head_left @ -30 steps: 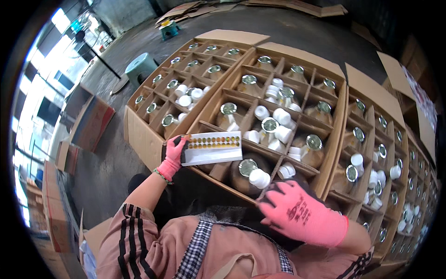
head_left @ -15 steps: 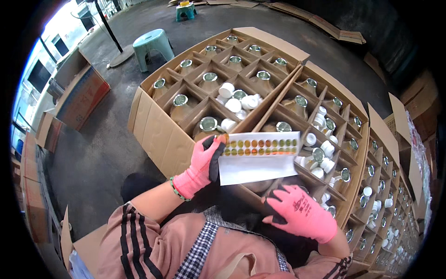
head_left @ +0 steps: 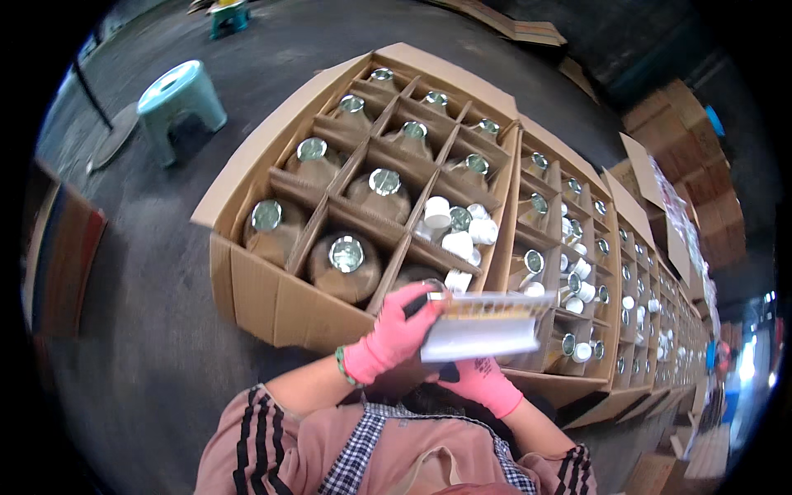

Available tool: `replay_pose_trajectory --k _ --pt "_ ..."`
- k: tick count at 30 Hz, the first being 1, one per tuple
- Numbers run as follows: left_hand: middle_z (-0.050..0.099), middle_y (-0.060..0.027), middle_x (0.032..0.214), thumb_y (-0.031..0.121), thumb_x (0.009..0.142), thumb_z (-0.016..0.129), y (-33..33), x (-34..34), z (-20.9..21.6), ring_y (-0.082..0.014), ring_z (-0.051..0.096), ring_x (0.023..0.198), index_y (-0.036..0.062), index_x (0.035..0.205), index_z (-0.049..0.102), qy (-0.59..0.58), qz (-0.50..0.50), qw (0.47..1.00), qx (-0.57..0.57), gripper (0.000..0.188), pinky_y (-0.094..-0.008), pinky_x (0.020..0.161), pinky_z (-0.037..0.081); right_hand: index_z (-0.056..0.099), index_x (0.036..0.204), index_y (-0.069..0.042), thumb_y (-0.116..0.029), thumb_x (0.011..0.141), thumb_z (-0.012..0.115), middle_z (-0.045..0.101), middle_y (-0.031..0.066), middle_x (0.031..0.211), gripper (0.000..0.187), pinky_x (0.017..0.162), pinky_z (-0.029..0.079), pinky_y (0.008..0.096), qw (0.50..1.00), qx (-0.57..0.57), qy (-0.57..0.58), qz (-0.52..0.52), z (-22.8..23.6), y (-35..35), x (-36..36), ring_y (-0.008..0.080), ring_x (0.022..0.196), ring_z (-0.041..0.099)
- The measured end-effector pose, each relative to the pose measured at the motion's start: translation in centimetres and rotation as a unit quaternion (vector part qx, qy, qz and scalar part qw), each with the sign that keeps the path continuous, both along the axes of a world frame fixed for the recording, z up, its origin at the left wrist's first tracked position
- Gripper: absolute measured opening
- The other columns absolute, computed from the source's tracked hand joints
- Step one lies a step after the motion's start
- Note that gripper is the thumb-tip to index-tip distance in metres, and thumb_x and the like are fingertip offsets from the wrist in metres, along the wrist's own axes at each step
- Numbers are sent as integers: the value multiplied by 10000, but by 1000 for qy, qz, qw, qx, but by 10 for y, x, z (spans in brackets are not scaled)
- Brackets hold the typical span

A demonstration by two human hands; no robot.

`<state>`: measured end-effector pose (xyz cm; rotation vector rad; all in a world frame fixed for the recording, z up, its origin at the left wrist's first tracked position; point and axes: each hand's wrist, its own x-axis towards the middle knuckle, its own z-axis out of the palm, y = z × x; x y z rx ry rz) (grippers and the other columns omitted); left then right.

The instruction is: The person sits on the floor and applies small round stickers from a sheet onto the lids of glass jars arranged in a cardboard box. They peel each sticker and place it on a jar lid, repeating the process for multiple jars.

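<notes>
My left hand (head_left: 404, 330), in a pink glove with dark fingertips, pinches the left end of a white sheet of round gold stickers (head_left: 483, 334). The sheet is tilted and blurred, its sticker rows along the upper part. Just below it is my right hand (head_left: 485, 388), gloved the same way; its fingers are mostly hidden by the sheet and blurred. Beyond my hands stands an open cardboard box (head_left: 280, 301) with dividers, a clear glass bottle (head_left: 345, 264) in each visible cell. White caps (head_left: 458, 244) lie heaped around one bottle's neck.
More divided boxes of bottles run off to the right, with white caps (head_left: 575, 305) among them. A pale green stool (head_left: 177, 103) stands on the dark floor at the far left. Stacked cartons (head_left: 685, 157) and a cardboard box (head_left: 70, 256) stand at the sides.
My view has turned to the right. The sticker sheet in my left hand has tipped to a flatter angle. My right hand has moved left, partly behind the sheet.
</notes>
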<state>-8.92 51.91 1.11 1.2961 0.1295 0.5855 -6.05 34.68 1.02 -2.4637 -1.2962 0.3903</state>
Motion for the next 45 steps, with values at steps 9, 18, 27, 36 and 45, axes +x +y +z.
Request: replay_pose_trajectory --k 9,18,27,36,45 --pt "590 -141 885 126 797 533 46 7 -33 -202 552 830 -35 872 594 -29 -271 962 4 188 -297 739 429 545 1028 -138 -330 695 550 509 82 1080 384 896 331 450 974 -57 -192 -107 -26 9 -15 284 1029 448" --pt "609 -56 878 151 816 531 55 13 -15 -102 525 788 -39 916 589 224 -304 918 -122 223 -236 712 420 407 1216 -132 -256 808 430 380 80 1266 427 950 300 388 989 96 -17 -114 -68 5 -22 252 1153 362" --pt "528 0 819 196 820 545 37 8 -32 -89 484 722 43 936 512 195 -47 972 -123 195 -218 665 379 336 1249 1 -111 834 349 355 142 1281 430 1010 225 382 973 6 -213 -87 -104 11 -32 227 1175 357" --pt "504 -14 783 265 858 488 59 -1 -62 -123 495 744 36 935 486 118 61 991 27 242 -263 705 395 440 1110 10 -100 792 423 418 217 1154 337 953 278 442 959 260 -97 -54 -81 16 -11 339 1121 374" --pt "528 0 768 315 802 556 52 12 -56 -96 480 685 63 893 544 143 169 975 19 269 -238 627 377 573 804 -47 -163 640 499 548 125 847 215 794 371 459 955 238 -163 -72 -61 18 -3 264 885 496"
